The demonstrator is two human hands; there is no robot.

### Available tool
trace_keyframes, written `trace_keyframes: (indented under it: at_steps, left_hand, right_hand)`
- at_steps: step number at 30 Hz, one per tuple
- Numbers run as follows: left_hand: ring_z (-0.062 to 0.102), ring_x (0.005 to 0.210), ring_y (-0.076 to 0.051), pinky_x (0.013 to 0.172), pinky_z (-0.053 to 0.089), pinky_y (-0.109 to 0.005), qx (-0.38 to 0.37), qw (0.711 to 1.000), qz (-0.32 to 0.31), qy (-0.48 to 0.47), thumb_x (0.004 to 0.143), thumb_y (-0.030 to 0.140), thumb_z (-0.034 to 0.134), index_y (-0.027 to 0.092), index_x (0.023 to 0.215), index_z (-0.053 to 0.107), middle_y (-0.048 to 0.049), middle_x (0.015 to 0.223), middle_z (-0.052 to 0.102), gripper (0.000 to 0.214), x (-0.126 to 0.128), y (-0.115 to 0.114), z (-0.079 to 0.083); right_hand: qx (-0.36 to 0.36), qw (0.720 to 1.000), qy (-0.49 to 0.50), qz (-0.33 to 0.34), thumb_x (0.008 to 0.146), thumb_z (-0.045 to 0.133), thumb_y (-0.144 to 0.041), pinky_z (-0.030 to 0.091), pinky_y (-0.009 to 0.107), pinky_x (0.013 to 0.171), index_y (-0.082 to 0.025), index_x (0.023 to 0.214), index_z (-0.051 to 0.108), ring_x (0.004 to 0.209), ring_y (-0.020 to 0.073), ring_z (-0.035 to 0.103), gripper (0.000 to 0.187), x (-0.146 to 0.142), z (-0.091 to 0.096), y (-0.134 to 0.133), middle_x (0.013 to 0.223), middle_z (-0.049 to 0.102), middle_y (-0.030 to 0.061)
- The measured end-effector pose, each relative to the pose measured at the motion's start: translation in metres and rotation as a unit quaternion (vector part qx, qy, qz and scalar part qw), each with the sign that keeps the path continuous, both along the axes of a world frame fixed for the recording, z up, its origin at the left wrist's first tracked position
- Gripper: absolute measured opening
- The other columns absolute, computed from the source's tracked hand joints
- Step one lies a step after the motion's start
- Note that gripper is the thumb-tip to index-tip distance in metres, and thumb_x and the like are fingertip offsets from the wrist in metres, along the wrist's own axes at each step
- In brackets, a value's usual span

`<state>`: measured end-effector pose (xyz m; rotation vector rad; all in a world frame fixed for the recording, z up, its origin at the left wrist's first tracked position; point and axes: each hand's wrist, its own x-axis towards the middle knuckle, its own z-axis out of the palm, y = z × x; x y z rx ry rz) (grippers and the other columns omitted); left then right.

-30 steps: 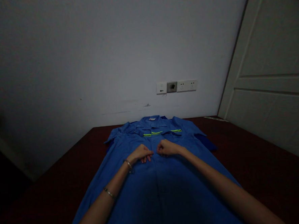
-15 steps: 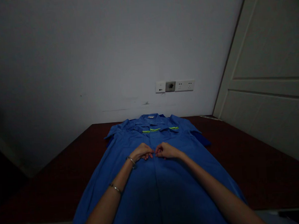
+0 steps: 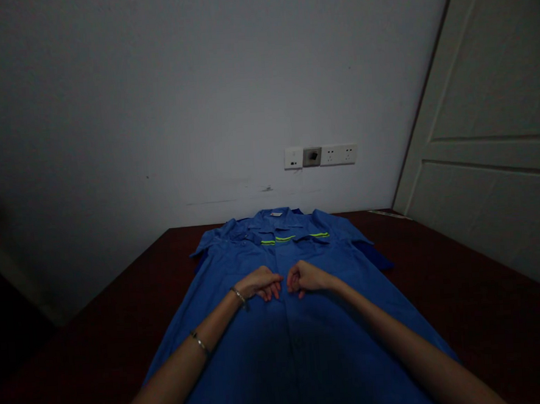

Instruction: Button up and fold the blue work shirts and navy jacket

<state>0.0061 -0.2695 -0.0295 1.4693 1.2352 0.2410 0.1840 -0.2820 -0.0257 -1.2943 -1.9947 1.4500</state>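
1. Blue garment, collar toward the wall, lies spread front-up on the desk, yellow-green stripes across its chest.
2. Left hand, just left of the front seam: fingers bent, thumb and forefinger close together; whether they pinch cloth, I cannot tell.
3. Right hand, just right of it: fingers curled; its grip too is unclear.
4. Darker blue cloth shows beneath the sleeves.
5. Wall sockets sit beyond the collar.
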Motion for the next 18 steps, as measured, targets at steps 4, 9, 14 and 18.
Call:
trace_keyframes:
  at_steps: [4, 9, 14, 18]
  left_hand:
    - [0.054, 0.041, -0.010, 0.040, 0.042, -0.021, -0.077, 0.996, -0.032, -0.032, 0.070, 0.050, 0.057, 0.009, 0.074, 0.062, -0.0080, 0.064, 0.067, 0.042, -0.011, 0.003, 0.005]
    - [0.062, 0.056, -0.015, 0.042, 0.043, -0.020, -0.147, 0.983, -0.027, -0.102, 0.068, 0.039, 0.062, 0.011, 0.086, 0.057, -0.0099, 0.077, 0.067, 0.034, -0.017, -0.002, 0.010]
    - [0.065, 0.068, -0.019, 0.045, 0.043, -0.018, -0.156, 0.967, -0.018, -0.201, 0.060, 0.028, 0.072, 0.014, 0.087, 0.054, -0.0044, 0.079, 0.063, 0.036, -0.017, -0.011, 0.012]
    - [0.063, 0.066, -0.015, 0.045, 0.040, -0.016, -0.146, 0.968, -0.003, -0.203, 0.058, 0.027, 0.075, 0.014, 0.086, 0.056, -0.0019, 0.075, 0.060, 0.037, -0.013, -0.015, 0.011]
  right_hand:
    - [-0.037, 0.999, 0.038, -0.002, 0.054, 0.058, -0.009, 0.050, 0.020, 0.047, -0.011, 0.062, 0.059, 0.051, 0.0102, 0.057, 0.008, -0.001, 0.005, 0.004, 0.055, 0.061, -0.0022]
    - [-0.072, 0.997, 0.025, 0.003, 0.052, 0.058, -0.006, 0.052, 0.021, 0.049, -0.012, 0.060, 0.058, 0.051, 0.0103, 0.057, 0.009, -0.002, 0.014, 0.010, 0.053, 0.061, -0.0023]
    - [-0.078, 0.997, -0.003, 0.009, 0.052, 0.055, -0.003, 0.051, 0.019, 0.049, -0.011, 0.060, 0.059, 0.049, 0.0098, 0.057, 0.012, -0.005, 0.026, 0.012, 0.053, 0.061, -0.0024]
    - [-0.069, 0.997, -0.011, 0.020, 0.053, 0.052, -0.002, 0.051, 0.019, 0.050, -0.012, 0.058, 0.059, 0.049, 0.0097, 0.057, 0.014, -0.007, 0.032, 0.013, 0.052, 0.060, -0.0028]
